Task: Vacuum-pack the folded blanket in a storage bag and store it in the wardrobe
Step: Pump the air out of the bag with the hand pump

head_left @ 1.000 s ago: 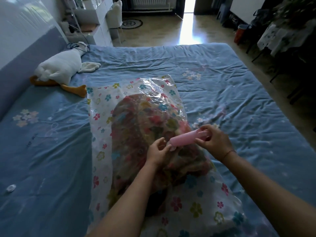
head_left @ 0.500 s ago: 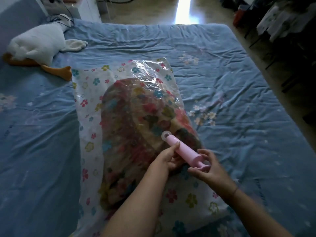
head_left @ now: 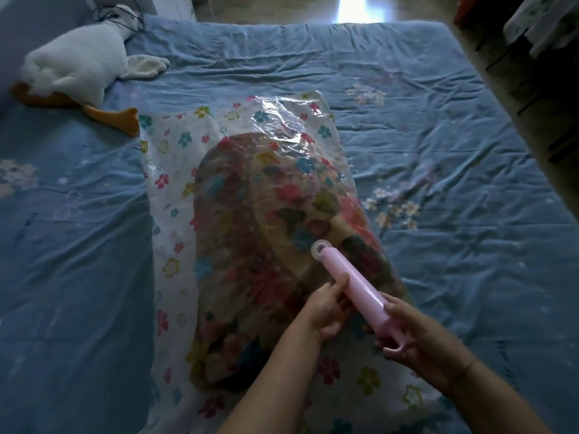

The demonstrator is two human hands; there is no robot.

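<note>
Both hands were on the pink pump [head_left: 352, 288]: left hand [head_left: 327, 310] pinched its barrel, right hand [head_left: 421, 338] gripped the handle, over the blanket [head_left: 260, 245] inside the storage bag [head_left: 175, 189] mid-bed [head_left: 438, 120]

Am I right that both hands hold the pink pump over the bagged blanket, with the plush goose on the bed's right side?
No: the head view shows the plush goose on the left of the bed. The left hand and right hand hold the pink pump.
</note>
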